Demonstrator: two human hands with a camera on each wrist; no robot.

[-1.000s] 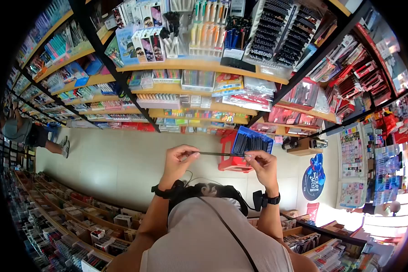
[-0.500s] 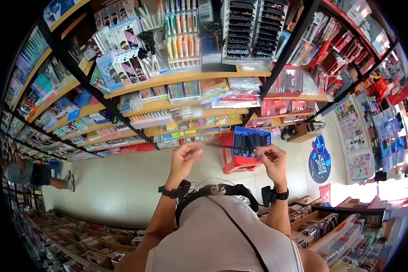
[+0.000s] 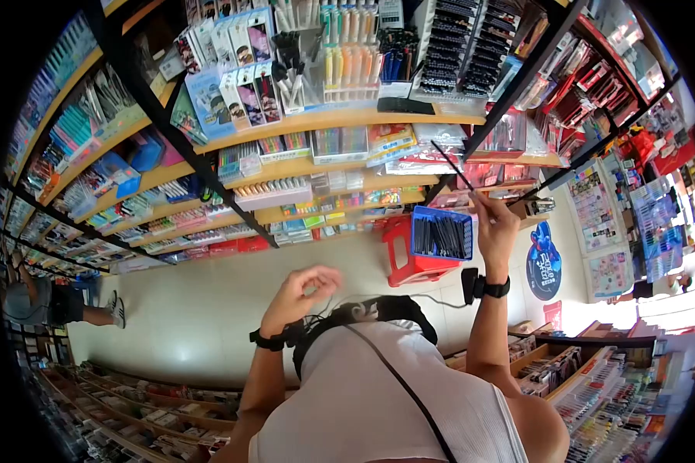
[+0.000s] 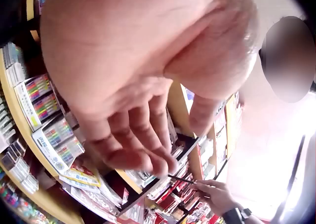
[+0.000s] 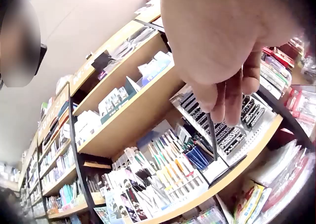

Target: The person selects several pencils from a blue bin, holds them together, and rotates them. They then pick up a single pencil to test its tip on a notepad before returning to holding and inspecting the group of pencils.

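My right hand [image 3: 497,235] is raised to the right of the blue basket [image 3: 414,231], pinching a slim black pen [image 3: 452,164] at one end between thumb and fingers. The pen slants up and to the left, overlapping the shelves in the head view. In the right wrist view the pen [image 5: 213,140] points down from the fingertips. Several similar black pens [image 3: 442,237] lie in the basket. My left hand [image 3: 297,297] hovers in front of my body with nothing in it, its fingers [image 4: 143,118] loosely bent.
The basket sits on a red stool [image 3: 399,251] before wooden shelves [image 3: 340,122] packed with pens and stationery. A tray of black pens [image 3: 471,54] stands on the upper shelf. Another person [image 3: 62,301] stands far left in the aisle; low racks [image 3: 131,401] line the near side.
One second ago both hands held the pen level between them. The left hand has let go and moved down and left; the right hand has carried the pen up and right.
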